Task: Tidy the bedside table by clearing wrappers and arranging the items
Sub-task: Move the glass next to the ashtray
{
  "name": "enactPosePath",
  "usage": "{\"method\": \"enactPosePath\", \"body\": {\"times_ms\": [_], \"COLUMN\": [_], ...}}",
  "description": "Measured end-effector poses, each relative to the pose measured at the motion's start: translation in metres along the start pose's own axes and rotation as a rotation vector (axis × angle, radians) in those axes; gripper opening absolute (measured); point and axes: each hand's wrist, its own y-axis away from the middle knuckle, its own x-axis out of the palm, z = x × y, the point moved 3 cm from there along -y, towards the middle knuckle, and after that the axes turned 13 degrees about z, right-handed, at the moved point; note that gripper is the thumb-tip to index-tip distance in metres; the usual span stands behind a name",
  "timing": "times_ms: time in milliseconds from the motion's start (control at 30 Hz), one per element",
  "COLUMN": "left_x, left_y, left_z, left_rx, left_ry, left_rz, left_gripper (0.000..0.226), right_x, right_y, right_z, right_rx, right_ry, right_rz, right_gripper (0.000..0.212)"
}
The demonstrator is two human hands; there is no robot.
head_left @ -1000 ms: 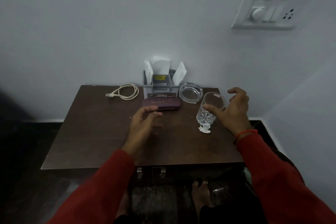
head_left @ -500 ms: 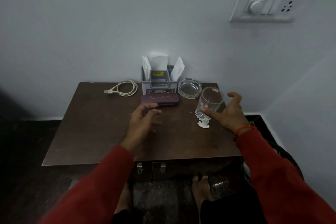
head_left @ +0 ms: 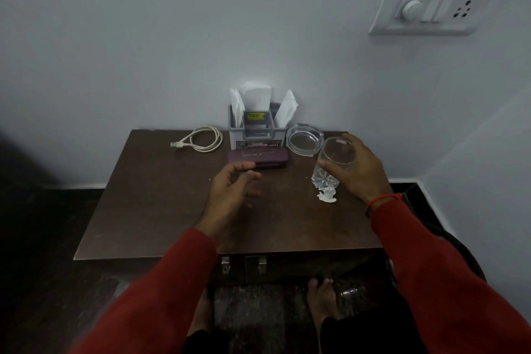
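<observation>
While right hand (head_left: 357, 171) grips the drinking glass (head_left: 333, 162) beside a crumpled white wrapper (head_left: 326, 195), left hand (head_left: 230, 190) hovers relaxed, holding nothing.

Left hand (head_left: 230, 192) hovering, fingers (head_left: 244, 165) loosely spread; right hand (head_left: 356, 169) curled round the glass (head_left: 333, 161).

1 glass (head_left: 334, 161), 1 ashtray (head_left: 304, 139), 1 cable (head_left: 201, 139)

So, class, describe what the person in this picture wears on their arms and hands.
Both arms are in long red sleeves that end at the wrists. The right wrist carries a thin red-orange band. The left hand and right hand are bare: no gloves or rings show.
</observation>
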Motion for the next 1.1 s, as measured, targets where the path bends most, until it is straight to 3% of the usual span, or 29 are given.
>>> {"method": "enactPosePath", "body": {"times_ms": [233,333,533,1100], "left_x": [-0.001,-0.002,-0.003,-0.011], "left_y": [0.0,0.001,0.001,0.001], "left_z": [-0.002,-0.003,-0.004,-0.011], "left_rx": [0.005,0.003,0.007,0.044], "left_ry": [0.004,0.003,0.01,0.087], "left_rz": [-0.009,-0.006,-0.015,-0.013], "left_gripper": [0.022,0.021,0.021,0.015], "right_x": [-0.016,-0.02,-0.006,-0.027], "right_y": [0.011,0.019,0.025,-0.062], "right_z": [0.022,0.027,0.014,-0.035], "right_rx": [-0.13,-0.156,-0.159,0.014], "right_ry": [0.084,0.106,0.197,0.083], "right_rz": [-0.057,0.052,0.16,-0.079], "right_gripper": [0.073,0.063,0.071,0.076]}}
